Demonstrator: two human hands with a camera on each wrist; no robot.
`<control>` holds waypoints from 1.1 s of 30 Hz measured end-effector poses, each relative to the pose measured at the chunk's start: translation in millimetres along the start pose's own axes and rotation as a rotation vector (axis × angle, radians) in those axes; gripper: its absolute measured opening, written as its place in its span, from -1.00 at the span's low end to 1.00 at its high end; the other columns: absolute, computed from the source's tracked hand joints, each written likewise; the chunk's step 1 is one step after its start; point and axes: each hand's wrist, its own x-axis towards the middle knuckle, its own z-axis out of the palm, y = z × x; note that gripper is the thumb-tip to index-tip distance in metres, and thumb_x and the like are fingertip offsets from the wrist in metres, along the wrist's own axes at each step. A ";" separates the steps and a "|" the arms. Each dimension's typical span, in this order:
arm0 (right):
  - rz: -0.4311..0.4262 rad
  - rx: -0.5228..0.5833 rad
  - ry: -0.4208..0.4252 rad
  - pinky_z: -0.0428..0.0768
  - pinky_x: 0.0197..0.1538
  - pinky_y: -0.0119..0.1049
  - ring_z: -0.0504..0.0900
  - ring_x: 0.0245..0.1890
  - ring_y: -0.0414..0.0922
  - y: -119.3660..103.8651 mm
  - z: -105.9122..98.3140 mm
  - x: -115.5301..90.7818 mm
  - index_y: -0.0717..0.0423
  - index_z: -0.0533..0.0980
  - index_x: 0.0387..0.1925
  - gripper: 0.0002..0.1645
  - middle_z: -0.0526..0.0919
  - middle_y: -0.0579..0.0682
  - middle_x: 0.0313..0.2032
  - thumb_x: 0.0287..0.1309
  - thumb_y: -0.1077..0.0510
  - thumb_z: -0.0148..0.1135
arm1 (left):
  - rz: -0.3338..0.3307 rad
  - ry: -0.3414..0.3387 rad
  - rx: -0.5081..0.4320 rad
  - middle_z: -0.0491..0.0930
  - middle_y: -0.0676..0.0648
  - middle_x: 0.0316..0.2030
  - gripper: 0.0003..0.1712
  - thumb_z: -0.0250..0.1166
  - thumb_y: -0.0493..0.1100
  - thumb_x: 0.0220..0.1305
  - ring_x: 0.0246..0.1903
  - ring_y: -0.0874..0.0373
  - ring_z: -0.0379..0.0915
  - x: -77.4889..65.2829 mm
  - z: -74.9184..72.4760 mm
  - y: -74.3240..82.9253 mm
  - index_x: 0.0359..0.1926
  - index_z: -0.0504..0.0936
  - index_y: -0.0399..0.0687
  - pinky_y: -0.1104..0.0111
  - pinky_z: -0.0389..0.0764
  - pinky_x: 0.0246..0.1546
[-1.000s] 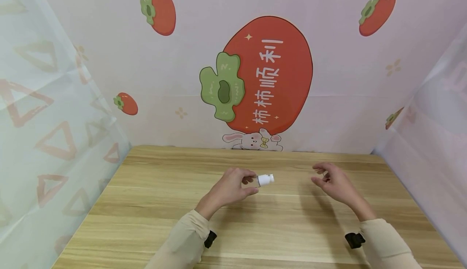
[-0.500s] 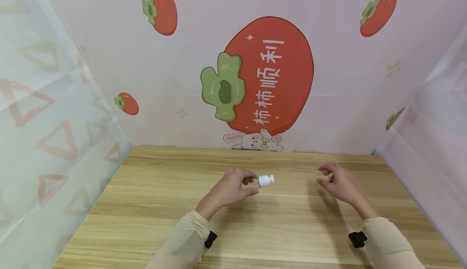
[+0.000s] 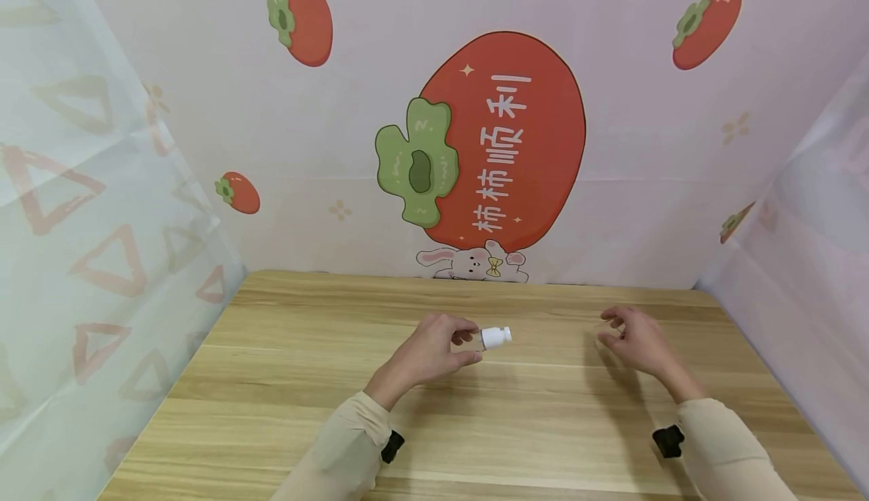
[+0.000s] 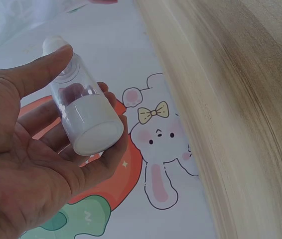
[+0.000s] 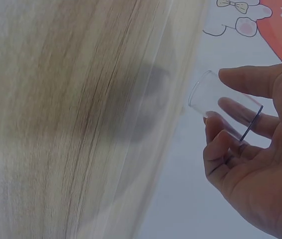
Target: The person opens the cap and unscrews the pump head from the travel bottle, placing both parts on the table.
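Note:
My left hand (image 3: pixel 434 348) grips a small clear bottle (image 4: pixel 88 112) between thumb and curled fingers. In the left wrist view the bottle is tilted, with a white cylinder at the near end and a white tip at the far end, where the thumb presses. The head view shows mostly its white part (image 3: pixel 494 336), pointing right. To the right, my right hand (image 3: pixel 638 342) pinches a clear, see-through cap (image 5: pixel 225 102) between thumb and fingers, plain in the right wrist view and barely visible from the head. Both hands are above the table, apart from each other.
A wood-grain table (image 3: pixel 326 410) spreads below the hands. Behind it stands a pale backdrop (image 3: pixel 366 48) printed with red persimmons and a rabbit. A patterned sheet (image 3: pixel 156 207) flanks the left side, and a pale sheet (image 3: pixel 808 259) the right.
My right hand has moved a little to the right with the clear cap, farther from the bottle. The left hand and bottle have stayed almost still.

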 end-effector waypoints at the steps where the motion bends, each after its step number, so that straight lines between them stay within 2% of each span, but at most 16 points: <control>1: 0.004 -0.006 -0.003 0.62 -0.24 0.08 0.64 -0.26 0.13 0.8 -0.3 0.4 0.42 0.53 0.07 -0.58 0.59 0.35 -0.09 0.25 0.26 0.36 | -0.001 -0.001 0.000 0.73 -0.12 -0.14 -0.61 0.52 -0.17 0.18 -0.18 0.04 0.66 -0.1 0.0 0.1 0.00 0.73 -0.25 0.34 0.63 -0.14; 8: 0.012 -0.060 -0.010 0.59 -0.21 0.17 0.63 -0.25 0.19 7.1 -2.0 4.7 0.44 0.53 0.04 -0.58 0.60 0.38 -0.13 0.22 0.25 0.35 | -0.018 -0.011 0.000 0.73 -0.10 -0.13 -0.60 0.52 -0.17 0.18 -0.19 0.12 0.64 -0.7 0.0 1.2 0.02 0.73 -0.24 0.34 0.64 -0.13; 16: 0.032 -0.089 -0.011 0.53 -0.11 0.28 0.59 -0.12 0.34 12.8 -3.1 8.8 0.46 0.54 0.00 -0.59 0.62 0.40 -0.14 0.20 0.26 0.37 | -0.020 -0.023 -0.002 0.72 -0.12 -0.10 -0.58 0.51 -0.13 0.20 -0.17 0.10 0.64 -0.6 -1.2 3.0 0.03 0.72 -0.25 0.34 0.64 -0.12; 25: 0.031 -0.107 0.003 0.54 -0.17 0.25 0.59 -0.18 0.29 20.7 -2.2 11.7 0.45 0.54 -0.06 -0.63 0.61 0.36 -0.21 0.18 0.26 0.37 | -0.027 -0.026 -0.004 0.72 -0.13 -0.10 -0.58 0.51 -0.13 0.20 -0.17 0.10 0.64 -0.3 -1.2 3.9 0.03 0.72 -0.25 0.33 0.64 -0.11; 33: 0.055 -0.104 -0.026 0.54 -0.16 0.23 0.57 -0.16 0.29 17.5 -4.4 9.9 0.46 0.53 -0.03 -0.62 0.58 0.37 -0.18 0.21 0.26 0.35 | -0.033 -0.030 -0.001 0.72 -0.10 -0.11 -0.59 0.51 -0.12 0.20 -0.17 0.12 0.63 -0.4 -0.6 3.6 0.02 0.72 -0.24 0.33 0.64 -0.12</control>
